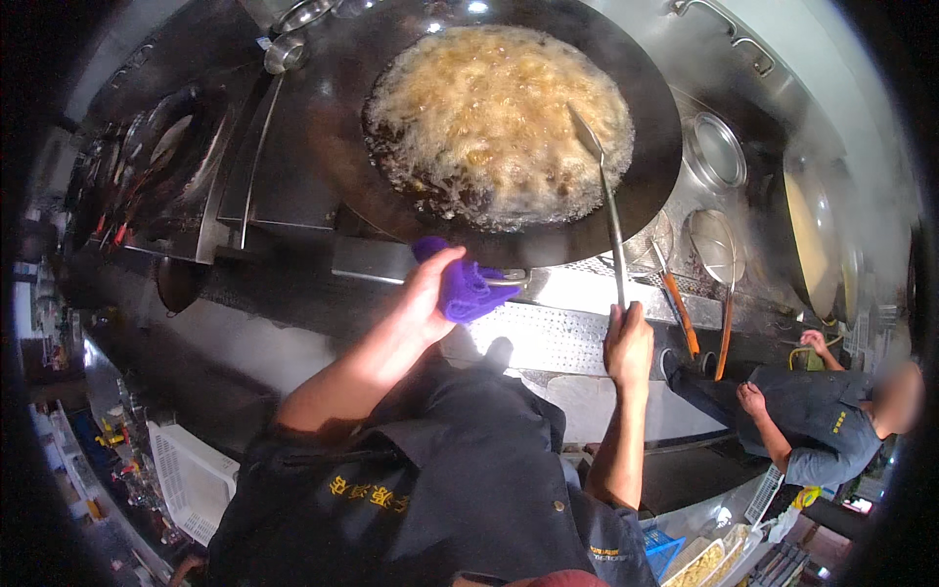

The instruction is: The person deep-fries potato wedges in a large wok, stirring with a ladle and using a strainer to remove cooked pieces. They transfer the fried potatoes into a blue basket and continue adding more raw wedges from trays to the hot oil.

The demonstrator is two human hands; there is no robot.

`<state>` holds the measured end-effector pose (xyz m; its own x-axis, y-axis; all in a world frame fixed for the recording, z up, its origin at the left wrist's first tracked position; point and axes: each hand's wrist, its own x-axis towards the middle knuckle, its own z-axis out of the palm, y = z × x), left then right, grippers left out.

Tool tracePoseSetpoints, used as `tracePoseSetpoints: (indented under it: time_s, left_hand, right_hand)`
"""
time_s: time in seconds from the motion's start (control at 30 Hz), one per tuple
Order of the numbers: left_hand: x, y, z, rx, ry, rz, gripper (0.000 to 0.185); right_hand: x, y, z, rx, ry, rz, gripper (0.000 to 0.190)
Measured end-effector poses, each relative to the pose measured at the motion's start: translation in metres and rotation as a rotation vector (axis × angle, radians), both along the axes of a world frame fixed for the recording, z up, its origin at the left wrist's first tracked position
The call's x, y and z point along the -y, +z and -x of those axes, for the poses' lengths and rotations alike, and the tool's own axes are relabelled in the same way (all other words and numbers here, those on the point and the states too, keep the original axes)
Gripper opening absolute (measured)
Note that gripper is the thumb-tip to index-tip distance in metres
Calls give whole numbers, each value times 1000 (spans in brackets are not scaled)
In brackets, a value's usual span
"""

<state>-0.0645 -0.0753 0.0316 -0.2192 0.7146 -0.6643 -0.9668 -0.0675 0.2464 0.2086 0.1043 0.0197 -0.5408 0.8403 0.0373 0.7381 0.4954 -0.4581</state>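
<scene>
A large dark metal wok [645, 95] holds bubbling oil [499, 125] with golden pieces of food in it. My left hand [433, 290] grips a folded purple cloth [469, 290], which lies against a metal loop handle [506, 279] at the wok's near rim. In my right hand [629, 341] is the long metal handle of a wok utensil [612, 213]. Its head dips into the foam at the right side of the oil. Foam hides part of that head and most of the food.
Two wire strainers [713, 242] with wooden handles and a round metal pan [719, 150] lie right of the wok. A metal ladle [285, 53] rests at upper left. A co-worker [814, 418] stands at the right, near another wok [807, 235]. A white plastic basket [187, 477] is at lower left.
</scene>
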Motion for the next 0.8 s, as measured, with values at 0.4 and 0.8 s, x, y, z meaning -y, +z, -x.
tracePoseSetpoints:
  time_s: [0.4,0.8]
  left_hand:
    - [-26,30,-32,1,303,20,19]
    - [-5,-19,-7,-197,19,12,22]
  right_hand:
    - [-36,-20,41,179,-113,34,40]
    - [-26,-8,59,161,-111,-217,26]
